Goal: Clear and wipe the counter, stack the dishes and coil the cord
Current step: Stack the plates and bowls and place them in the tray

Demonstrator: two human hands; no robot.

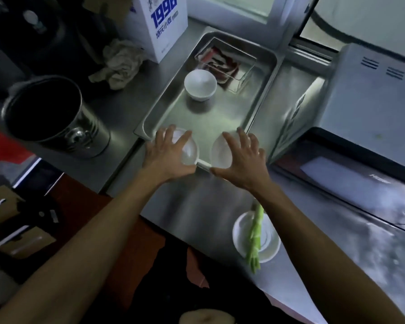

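- Stacking the dishes looks to be the step in hand: the left hand (167, 155) spreads its fingers over a small white bowl (187, 150), and the right hand (240, 160) over a second small white bowl (219, 152), both at the near edge of the shallow steel tray (262, 99).
- Motion blur hides whether either hand truly grips.
- Next, probably nest them into the third white bowl (200, 84) mid-tray.
- A crumpled grey rag (119, 63) lies at the steel counter's (197, 211) back left; the room is dim.

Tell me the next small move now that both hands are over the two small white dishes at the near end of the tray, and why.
Probably close each hand on its dish and lift. The left hand and right hand are spread over the left dish and right dish at the near rim of the tray, fingers not yet curled. A white bowl farther back looks like a stacking spot.
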